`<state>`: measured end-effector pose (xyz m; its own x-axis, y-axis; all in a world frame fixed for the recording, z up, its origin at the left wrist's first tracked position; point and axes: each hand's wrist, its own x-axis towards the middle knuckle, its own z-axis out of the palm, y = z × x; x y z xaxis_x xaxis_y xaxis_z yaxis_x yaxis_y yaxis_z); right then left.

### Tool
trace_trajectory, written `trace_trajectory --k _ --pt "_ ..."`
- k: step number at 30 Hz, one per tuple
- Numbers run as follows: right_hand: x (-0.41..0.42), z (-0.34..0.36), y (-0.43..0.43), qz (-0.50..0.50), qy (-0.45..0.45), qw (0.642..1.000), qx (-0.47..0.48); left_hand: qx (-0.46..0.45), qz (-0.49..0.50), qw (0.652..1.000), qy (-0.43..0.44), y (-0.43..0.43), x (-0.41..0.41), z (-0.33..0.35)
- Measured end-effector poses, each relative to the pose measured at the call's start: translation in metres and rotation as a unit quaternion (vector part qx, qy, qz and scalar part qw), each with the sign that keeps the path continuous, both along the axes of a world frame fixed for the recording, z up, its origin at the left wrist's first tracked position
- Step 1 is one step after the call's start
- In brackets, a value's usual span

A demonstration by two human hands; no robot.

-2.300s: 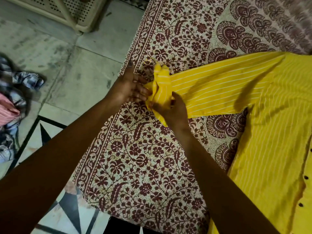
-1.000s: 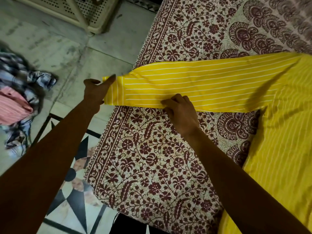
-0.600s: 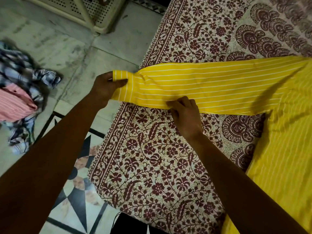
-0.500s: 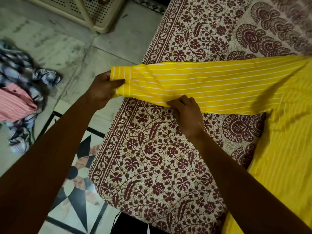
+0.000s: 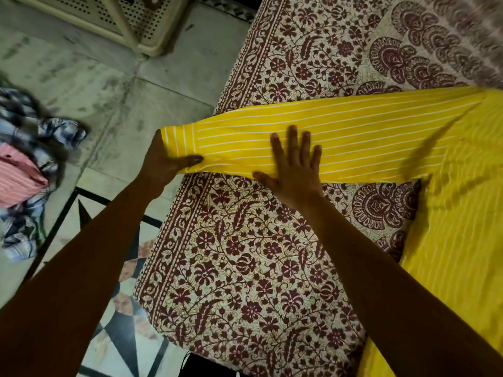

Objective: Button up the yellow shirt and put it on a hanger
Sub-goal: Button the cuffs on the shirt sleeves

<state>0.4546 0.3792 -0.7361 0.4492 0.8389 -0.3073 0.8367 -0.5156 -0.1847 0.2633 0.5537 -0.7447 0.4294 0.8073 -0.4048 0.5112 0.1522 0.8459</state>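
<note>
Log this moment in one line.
stage: sleeve spread out | left hand: pinches cuff beyond bedspread edge | right hand: flat on sleeve, fingers straight

No readable text, labels, brands, numbers or signs anywhere in view.

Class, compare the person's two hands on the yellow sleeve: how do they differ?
The left hand pinches the cuff, thumb on top; the right hand lies flat with fingers spread. The left hand is beyond the bed; the right hand rests over it. Both touch the sleeve.
</note>
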Motion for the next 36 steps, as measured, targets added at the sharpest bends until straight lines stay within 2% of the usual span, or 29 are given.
trace_trajectory --k 1,3,5,6,7,9,12,14,15,18,20,22,23,25,27,29,31,34,36 --pt "0.001 -0.002 0.0 0.006 0.005 1.0 -0.018 0.004 0.013 1.0 0.015 0.001 0.002 -0.002" --pt "0.003 -0.002 -0.001 0.011 0.018 0.999 -0.028 0.042 0.104 0.992 0.056 0.003 0.007 -0.004" --pt "0.003 0.002 -0.003 0.013 0.039 0.999 -0.002 0.149 0.209 0.962 0.099 0.001 0.011 0.0" --pt "0.006 0.004 -0.006 0.005 0.037 0.999 0.027 0.23 0.202 0.946 0.111 -0.002 0.017 0.003" --pt "0.009 0.006 -0.009 -0.01 0.021 0.998 0.063 0.313 0.147 0.933 0.104 -0.007 0.024 0.006" --pt "0.023 0.007 -0.018 -0.083 -0.043 0.989 0.116 0.416 -0.04 0.907 0.051 -0.019 0.051 0.017" --pt "0.049 0.002 -0.037 -0.226 -0.093 0.965 0.091 0.429 -0.292 0.854 0.026 -0.048 0.1 0.025" --pt "0.057 -0.006 -0.046 -0.255 -0.083 0.963 0.018 0.43 -0.386 0.814 0.059 -0.064 0.127 0.019" --pt "0.056 -0.01 -0.048 -0.241 -0.081 0.967 -0.001 0.419 -0.403 0.809 0.088 -0.068 0.132 0.014" --pt "0.045 -0.013 -0.052 -0.128 -0.058 0.99 0.024 0.41 -0.388 0.805 0.181 -0.068 0.138 -0.007" --pt "0.045 -0.008 -0.059 -0.025 0.003 0.996 0.082 0.416 -0.343 0.813 0.221 -0.07 0.139 -0.011" --pt "0.058 -0.003 -0.073 -0.004 0.013 0.989 0.145 0.408 -0.305 0.827 0.236 -0.076 0.149 -0.007" --pt "0.069 -0.001 -0.084 -0.04 -0.034 0.984 0.172 0.415 -0.315 0.822 0.23 -0.082 0.158 -0.004" --pt "0.095 0.004 -0.102 -0.181 -0.123 0.961 0.171 0.452 -0.372 0.79 0.184 -0.096 0.174 0.003" --pt "0.123 0.006 -0.123 -0.303 -0.122 0.941 0.084 0.467 -0.44 0.757 0.12 -0.117 0.198 0.006" --pt "0.135 0.001 -0.133 -0.312 -0.078 0.947 -0.001 0.464 -0.473 0.742 0.103 -0.134 0.22 0.003" --pt "0.133 -0.003 -0.134 -0.268 -0.046 0.962 -0.015 0.452 -0.466 0.749 0.136 -0.142 0.232 -0.005" --pt "0.129 -0.001 -0.14 -0.188 -0.01 0.982 -0.013 0.432 -0.371 0.795 0.211 -0.137 0.238 -0.015" --pt "0.138 0.007 -0.151 -0.164 -0.027 0.985 0.045 0.413 -0.306 0.823 0.242 -0.134 0.243 -0.012"
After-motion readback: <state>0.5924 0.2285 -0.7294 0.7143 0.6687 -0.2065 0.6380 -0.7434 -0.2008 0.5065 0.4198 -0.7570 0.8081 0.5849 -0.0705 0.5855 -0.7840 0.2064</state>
